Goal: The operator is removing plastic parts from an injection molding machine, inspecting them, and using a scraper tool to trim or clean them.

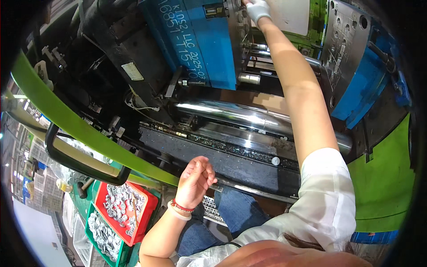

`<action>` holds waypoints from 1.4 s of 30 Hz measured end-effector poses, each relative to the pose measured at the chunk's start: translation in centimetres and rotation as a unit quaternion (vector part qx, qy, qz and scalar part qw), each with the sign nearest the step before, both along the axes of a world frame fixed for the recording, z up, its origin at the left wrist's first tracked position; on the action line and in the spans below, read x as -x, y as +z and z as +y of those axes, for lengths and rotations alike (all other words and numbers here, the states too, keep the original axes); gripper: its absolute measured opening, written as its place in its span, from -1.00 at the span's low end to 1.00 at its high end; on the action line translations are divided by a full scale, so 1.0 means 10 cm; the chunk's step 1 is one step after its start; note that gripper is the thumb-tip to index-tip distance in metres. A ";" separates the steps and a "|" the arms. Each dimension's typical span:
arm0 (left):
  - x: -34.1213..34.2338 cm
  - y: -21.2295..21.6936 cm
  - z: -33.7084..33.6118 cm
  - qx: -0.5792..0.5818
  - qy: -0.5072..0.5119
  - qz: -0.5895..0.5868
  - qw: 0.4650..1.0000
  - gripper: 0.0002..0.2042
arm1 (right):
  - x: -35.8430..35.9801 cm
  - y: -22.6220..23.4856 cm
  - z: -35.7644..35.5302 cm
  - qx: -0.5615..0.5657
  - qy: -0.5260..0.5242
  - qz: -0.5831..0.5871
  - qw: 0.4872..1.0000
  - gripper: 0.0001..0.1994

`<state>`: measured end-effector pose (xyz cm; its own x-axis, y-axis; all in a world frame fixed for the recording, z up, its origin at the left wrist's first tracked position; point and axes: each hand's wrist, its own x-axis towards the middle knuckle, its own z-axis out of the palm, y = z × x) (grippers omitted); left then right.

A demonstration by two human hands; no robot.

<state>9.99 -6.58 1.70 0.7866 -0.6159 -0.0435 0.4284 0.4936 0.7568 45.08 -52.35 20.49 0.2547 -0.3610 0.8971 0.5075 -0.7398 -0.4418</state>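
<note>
Two hands are seen at an open moulding machine. The right hand [258,9], covered by a white glove, is stretched far up into the gap between the blue mould block [200,40] on the left and the grey mould plate [344,44] on the right; it lies at the top edge of the view, against the grey face of the blue block, and whether its fingers are clenched or released cannot be told, since they are cut off by the frame. The left hand [195,180] is bare and is held near the body, loosely curled with the fingertips bent in towards the palm and nothing visibly grasped; it hovers just above the dark machine bed [240,162], beside a narrow metal rail. A red and white band is worn on its wrist. Below the mould, a polished steel tie bar [231,113] is seen running left to right. To the near left, beyond a green guard rail [66,118], a red tray [149,213] and a green tray [122,256] are filled with small grey moulded parts [118,207].
</note>
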 end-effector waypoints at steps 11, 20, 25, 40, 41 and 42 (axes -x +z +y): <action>0.08 -0.03 -0.13 -0.045 -0.012 -0.086 0.995 -0.76 | 0.87 -0.08 0.37 -0.086 -0.112 0.058 0.988 -0.58; 0.35 -0.05 -0.07 -0.242 0.026 -0.364 0.899 -0.88 | 2.00 -0.37 0.85 -0.026 0.103 -0.074 0.992 -0.80; 0.81 0.33 0.10 -0.167 0.149 -0.504 0.834 -0.94 | 2.95 -0.66 1.61 -0.259 0.370 0.016 0.892 -0.81; 3.85 1.25 1.64 0.053 0.318 -0.492 0.809 -0.81 | 5.24 -1.88 3.52 -0.081 0.571 0.302 0.759 -0.61; 3.91 1.26 1.67 0.047 0.316 -0.492 0.810 -0.85 | 5.26 -1.87 3.55 -0.072 0.574 0.304 0.757 -0.62; 3.96 1.28 1.69 0.043 0.313 -0.493 0.811 -0.88 | 5.28 -1.87 3.56 -0.042 0.569 0.306 0.762 -0.62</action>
